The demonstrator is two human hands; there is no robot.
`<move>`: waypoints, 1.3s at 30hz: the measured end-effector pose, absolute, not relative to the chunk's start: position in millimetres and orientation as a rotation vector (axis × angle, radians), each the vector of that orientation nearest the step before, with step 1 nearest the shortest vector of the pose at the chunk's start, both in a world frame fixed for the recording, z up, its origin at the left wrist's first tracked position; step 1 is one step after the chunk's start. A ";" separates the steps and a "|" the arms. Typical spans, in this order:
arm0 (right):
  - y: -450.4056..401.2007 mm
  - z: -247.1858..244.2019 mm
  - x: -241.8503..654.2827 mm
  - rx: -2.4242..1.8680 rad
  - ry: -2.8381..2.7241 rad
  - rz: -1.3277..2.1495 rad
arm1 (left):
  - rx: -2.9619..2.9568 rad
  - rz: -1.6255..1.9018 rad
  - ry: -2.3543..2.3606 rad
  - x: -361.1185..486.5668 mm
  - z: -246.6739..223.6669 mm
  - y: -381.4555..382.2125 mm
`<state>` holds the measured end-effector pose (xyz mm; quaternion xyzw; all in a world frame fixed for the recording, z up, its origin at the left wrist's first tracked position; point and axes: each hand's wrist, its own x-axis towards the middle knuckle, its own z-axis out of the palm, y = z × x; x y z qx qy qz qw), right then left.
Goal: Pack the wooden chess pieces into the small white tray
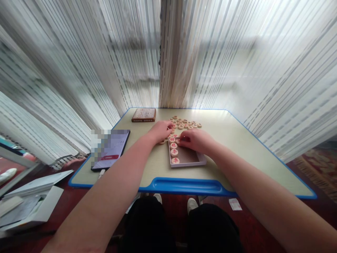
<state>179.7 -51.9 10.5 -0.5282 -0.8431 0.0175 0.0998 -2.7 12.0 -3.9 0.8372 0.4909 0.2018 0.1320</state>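
A shallow white box (189,159) lies on the pale table, with several round wooden pieces (174,152) in a column along its left side, red characters up. My right hand (193,139) reaches over the box's far edge, its fingers closed at a red-marked piece (178,140) beside the top of that column. Just beyond the box on the left, my left hand (162,131) has its fingertips together at the near left of a loose pile of pieces (185,125); what they hold, if anything, is hidden.
A brown patterned box lid (144,115) lies at the table's far left. Nearer, a tablet (112,149) with a cable sits by the left edge. A blue tray groove (188,185) runs along the table's near edge. Curtains (173,52) hang behind.
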 end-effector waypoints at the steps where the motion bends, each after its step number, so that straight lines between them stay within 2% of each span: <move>1: -52.0 10.0 179.4 -1.554 -2.491 0.060 | 2.428 0.583 1.427 -2.6 -3.6 11.7; 39: -49.9 3.6 182.3 -1.379 -2.513 0.049 | 2.420 0.538 1.411 -2.8 -3.0 13.5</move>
